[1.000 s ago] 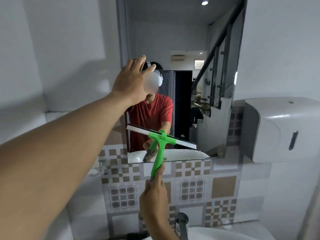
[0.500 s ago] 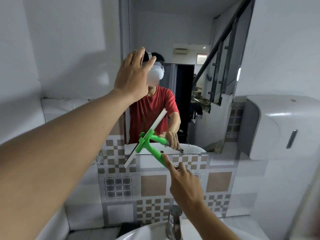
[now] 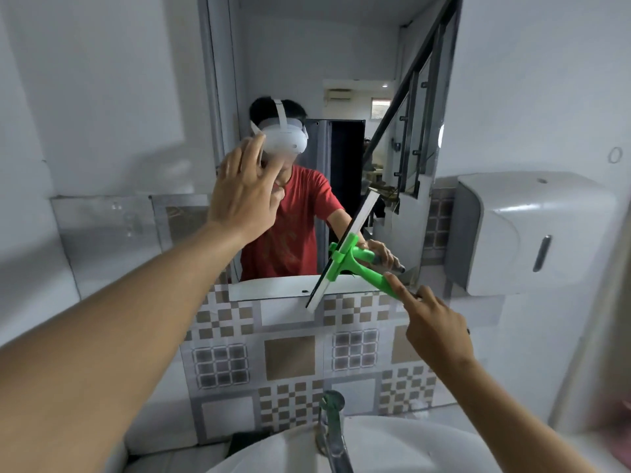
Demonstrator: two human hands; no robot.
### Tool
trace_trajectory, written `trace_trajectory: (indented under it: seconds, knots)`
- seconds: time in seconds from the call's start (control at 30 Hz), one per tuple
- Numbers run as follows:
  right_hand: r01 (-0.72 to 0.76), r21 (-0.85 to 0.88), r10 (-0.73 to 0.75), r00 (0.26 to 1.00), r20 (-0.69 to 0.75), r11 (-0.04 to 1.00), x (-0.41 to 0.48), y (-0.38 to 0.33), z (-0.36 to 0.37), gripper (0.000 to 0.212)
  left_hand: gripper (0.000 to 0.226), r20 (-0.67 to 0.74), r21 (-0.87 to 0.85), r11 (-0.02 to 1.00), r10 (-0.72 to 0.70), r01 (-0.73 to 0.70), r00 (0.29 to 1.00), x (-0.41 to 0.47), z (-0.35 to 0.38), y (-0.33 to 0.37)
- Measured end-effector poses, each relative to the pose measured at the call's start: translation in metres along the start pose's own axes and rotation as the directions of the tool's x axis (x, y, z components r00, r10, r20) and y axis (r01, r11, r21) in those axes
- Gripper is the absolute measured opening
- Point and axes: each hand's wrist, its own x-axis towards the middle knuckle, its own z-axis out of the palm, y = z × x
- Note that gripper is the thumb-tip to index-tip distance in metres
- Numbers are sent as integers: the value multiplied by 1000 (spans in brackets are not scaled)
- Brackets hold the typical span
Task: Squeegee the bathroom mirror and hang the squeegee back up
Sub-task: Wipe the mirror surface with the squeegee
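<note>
The bathroom mirror [image 3: 341, 56] hangs on the wall straight ahead. My right hand [image 3: 433, 327] grips the green handle of the squeegee [image 3: 348, 257], index finger stretched along it. Its white blade stands nearly upright, tilted right at the top, over the mirror's lower right part, its lower end just past the bottom edge. My left hand [image 3: 244, 196] is raised at the mirror's left side, fingers spread, holding nothing. Whether it touches the glass I cannot tell.
A white paper dispenser [image 3: 532, 230] is mounted on the wall right of the mirror. Below the mirror runs patterned tile [image 3: 290, 356]. A chrome tap [image 3: 333, 435] and a white basin [image 3: 392, 445] sit directly beneath my hands.
The squeegee went from a level blade at the mirror's lower middle to a near-upright one, then slid right along the bottom. My left hand stayed raised at the left edge.
</note>
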Motion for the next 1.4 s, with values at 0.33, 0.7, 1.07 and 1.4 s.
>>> trace_trajectory:
  seconds: [0.33,0.7,1.07,1.4]
  knots:
    - [-330,407,305,944,127,852,-36,-34,33,83,77,140,-35,999,-32,37,990,-24,26,39]
    - [-531,497,406,847,344,687,-68,-57,61,84,91,196,-27,999,-22,27,980,-34,34,48]
    - [-582,483,401,808,432,654,-75,-56,52,86,98,235,-4,1000,-19,21,972,-39,40,54]
    - [-577,380,358,783,508,723,-100,-43,20,72,96,303,5,999,-39,40,952,-36,34,57]
